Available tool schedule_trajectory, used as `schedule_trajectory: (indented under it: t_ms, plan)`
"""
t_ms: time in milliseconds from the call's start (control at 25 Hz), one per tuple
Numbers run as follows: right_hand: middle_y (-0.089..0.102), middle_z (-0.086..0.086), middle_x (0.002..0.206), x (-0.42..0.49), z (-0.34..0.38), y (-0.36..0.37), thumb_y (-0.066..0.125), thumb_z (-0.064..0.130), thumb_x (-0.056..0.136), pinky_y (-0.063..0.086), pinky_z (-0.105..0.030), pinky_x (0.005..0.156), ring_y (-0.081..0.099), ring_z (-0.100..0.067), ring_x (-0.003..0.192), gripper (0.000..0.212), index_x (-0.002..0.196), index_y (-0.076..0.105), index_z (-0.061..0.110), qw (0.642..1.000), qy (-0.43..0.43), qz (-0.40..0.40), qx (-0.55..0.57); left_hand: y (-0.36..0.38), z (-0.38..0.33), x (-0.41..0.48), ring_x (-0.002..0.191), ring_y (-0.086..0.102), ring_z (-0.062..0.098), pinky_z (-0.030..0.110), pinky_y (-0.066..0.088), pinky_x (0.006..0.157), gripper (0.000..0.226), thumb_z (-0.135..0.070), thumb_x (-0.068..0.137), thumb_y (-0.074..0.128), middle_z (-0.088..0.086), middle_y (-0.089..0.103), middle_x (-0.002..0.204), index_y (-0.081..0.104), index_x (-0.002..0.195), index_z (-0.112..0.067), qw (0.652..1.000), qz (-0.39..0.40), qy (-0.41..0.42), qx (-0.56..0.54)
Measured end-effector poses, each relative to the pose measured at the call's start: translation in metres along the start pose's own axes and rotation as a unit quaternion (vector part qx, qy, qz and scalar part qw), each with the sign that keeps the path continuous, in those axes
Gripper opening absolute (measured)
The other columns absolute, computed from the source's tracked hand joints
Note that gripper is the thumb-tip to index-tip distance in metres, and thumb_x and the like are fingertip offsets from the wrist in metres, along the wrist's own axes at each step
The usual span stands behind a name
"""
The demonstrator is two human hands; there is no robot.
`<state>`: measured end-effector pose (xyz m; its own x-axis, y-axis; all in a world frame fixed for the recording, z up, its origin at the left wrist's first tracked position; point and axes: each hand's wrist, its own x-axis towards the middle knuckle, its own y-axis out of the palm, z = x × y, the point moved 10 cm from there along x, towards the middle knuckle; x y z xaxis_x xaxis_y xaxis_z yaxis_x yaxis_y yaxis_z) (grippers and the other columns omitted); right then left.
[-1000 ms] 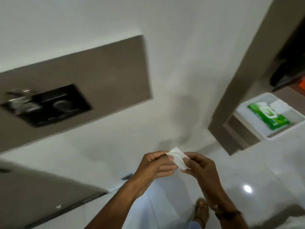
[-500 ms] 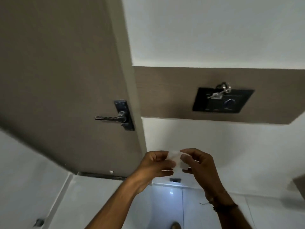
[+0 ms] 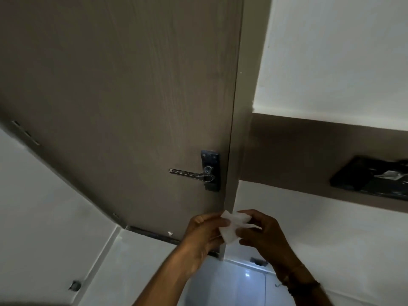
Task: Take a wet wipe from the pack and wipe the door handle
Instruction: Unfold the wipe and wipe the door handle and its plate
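We've got the wet wipe (image 3: 231, 228) pinched between both hands at approx 6 o'clock in the frame. Left hand (image 3: 203, 233) grips its left edge w/ thumb over fingers; right hand (image 3: 262, 235) clamps the right side, fingertips curled in. Both are closed on the wipe, not spread wide. The wipe looks bunched or part-folded, tho the view is soft here and we can't tell how many layers there are.

The door handle (image 3: 192, 173) sits at approx 12 o'clock from our hands, well apart, a chrome lever on a dark backplate (image 3: 210, 171) near the door's (image 3: 121, 96) right edge. The pack isn't in view.

Risks from here, as we judge them:
- Wipe is a small wad. If we go in w/o opening it, we cover little of the lever and bare fingers touch metal.
- Two-hand hold has to become one-hand. A loose pinch during the swap could drop the wipe to the tiled floor (image 3: 220, 283).
- Lever is sprung, prob. Pressing down while wiping may unlatch the door and swing it away from us.
- Wet wipe on smooth chrome may slip, so we'd miss the underside and the knuckle by the backplate.
- Light is dim, so streaks or missed spots would be hard to see.

At approx 3 o'clock a black wall panel (image 3: 371, 180) sits clear of our path.
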<state>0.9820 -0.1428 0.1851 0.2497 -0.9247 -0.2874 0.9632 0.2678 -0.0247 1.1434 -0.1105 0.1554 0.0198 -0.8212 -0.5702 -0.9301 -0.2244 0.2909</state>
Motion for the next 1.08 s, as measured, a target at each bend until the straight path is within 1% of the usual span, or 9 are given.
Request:
schedule_trajectory:
  t_ms: [200,240,400,520,640,760,880,1000,1080]
  plan:
    - [0.079,-0.009,0.109,0.011,-0.019,0.048,0.079,0.023,0.079,0.065,-0.033,0.076,0.078,-0.023,0.096,0.038,0.116,0.070,0.017,0.991,0.071,-0.031,0.107,-0.032,-0.035,0.010,0.091,0.083,0.010,0.017,0.066,0.067,0.026,-0.008,0.101,0.078,-0.014,0.086,0.094,0.077,0.104,-0.034,0.988,-0.019,0.115,0.100]
    - [0.080,-0.010,0.106,0.013,-0.021,0.056,0.078,0.020,0.082,0.065,-0.034,0.075,0.078,-0.025,0.096,0.035,0.116,0.071,0.014,0.986,0.084,-0.055,0.135,-0.039,-0.041,0.013,0.092,0.081,0.011,0.017,0.066,0.066,0.029,-0.007,0.101,0.078,-0.015,0.084,0.096,0.075,0.104,-0.036,0.986,-0.017,0.125,0.110]
    - [0.079,-0.016,0.104,0.006,-0.022,0.076,0.068,0.005,0.093,0.065,-0.036,0.068,0.076,-0.036,0.095,0.016,0.104,0.077,0.013,0.959,0.105,-0.168,0.204,-0.055,-0.054,0.024,0.116,0.075,0.024,0.028,0.071,0.081,0.040,0.001,0.098,0.078,0.000,0.075,0.125,0.068,0.115,-0.034,0.981,0.075,0.115,0.138]
    - [0.082,-0.010,0.098,-0.004,-0.017,0.089,0.077,0.026,0.088,0.066,-0.039,0.072,0.079,-0.030,0.089,0.011,0.095,0.084,0.021,0.952,0.097,-0.204,0.207,-0.067,-0.062,0.030,0.116,0.076,0.027,0.025,0.071,0.077,0.046,0.010,0.094,0.078,-0.001,0.077,0.123,0.072,0.114,-0.032,0.978,0.129,0.101,0.130]
    - [0.082,0.000,0.092,-0.013,-0.004,0.101,0.076,0.049,0.084,0.066,-0.041,0.078,0.076,-0.023,0.095,0.020,0.093,0.083,0.033,0.959,0.083,-0.210,0.171,-0.074,-0.073,0.033,0.110,0.077,0.030,0.021,0.066,0.070,0.048,0.016,0.089,0.078,0.003,0.082,0.111,0.081,0.100,-0.031,0.973,0.134,0.116,0.146]
    - [0.082,-0.009,0.098,-0.015,0.004,0.100,0.073,0.026,0.090,0.065,-0.031,0.069,0.079,-0.021,0.090,0.012,0.094,0.083,0.022,0.957,0.061,-0.253,0.127,-0.075,-0.073,0.035,0.097,0.083,0.021,0.025,0.068,0.075,0.040,0.003,0.081,0.088,-0.003,0.089,0.097,0.088,0.087,-0.036,0.969,0.152,0.116,0.155]
    - [0.082,-0.012,0.104,-0.016,0.006,0.113,0.070,0.010,0.091,0.065,-0.032,0.072,0.080,-0.024,0.092,0.018,0.103,0.082,0.018,0.959,0.068,-0.235,0.146,-0.076,-0.068,0.032,0.106,0.085,0.026,0.040,0.070,0.089,0.033,-0.014,0.072,0.081,0.006,0.089,0.113,0.089,0.098,-0.034,0.974,0.175,0.091,0.108]
    - [0.082,-0.009,0.104,-0.016,0.012,0.124,0.073,0.013,0.092,0.064,-0.035,0.078,0.079,-0.026,0.095,0.018,0.107,0.081,0.018,0.963,0.051,-0.214,0.156,-0.079,-0.068,0.032,0.117,0.082,0.035,0.042,0.069,0.089,0.034,-0.006,0.088,0.084,0.011,0.086,0.124,0.082,0.115,-0.026,0.976,0.158,0.096,0.114]
    - [0.083,-0.013,0.099,-0.020,0.019,0.117,0.075,0.012,0.090,0.064,-0.030,0.065,0.080,-0.027,0.090,0.012,0.100,0.082,0.010,0.950,0.025,-0.264,0.163,-0.082,-0.079,0.029,0.118,0.081,0.033,0.042,0.070,0.088,0.037,0.002,0.095,0.081,0.011,0.083,0.129,0.077,0.115,-0.029,0.972,0.141,0.123,0.141]
